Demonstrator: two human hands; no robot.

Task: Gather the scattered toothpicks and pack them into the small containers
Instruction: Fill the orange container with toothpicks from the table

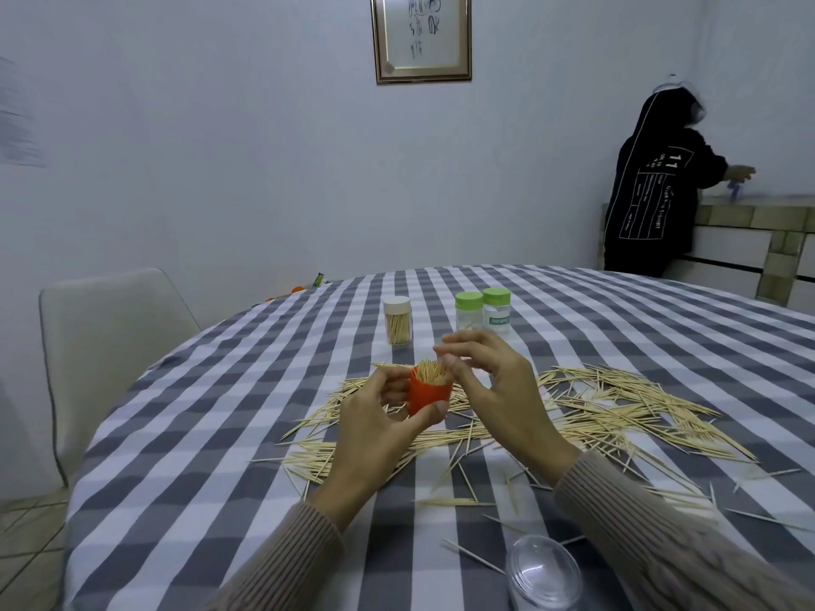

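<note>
The little orange cup [428, 392] in my left hand [375, 427] looked like smooth plastic. The toothpicks [617, 403] were pale, dull wood. The checked tablecloth [211, 478] was soft, matt cloth. Low right, a clear lid [544, 573] was shiny plastic. My sleeves [652, 535] were ribbed knit. The jars' green caps [469, 300] looked smooth.
</note>
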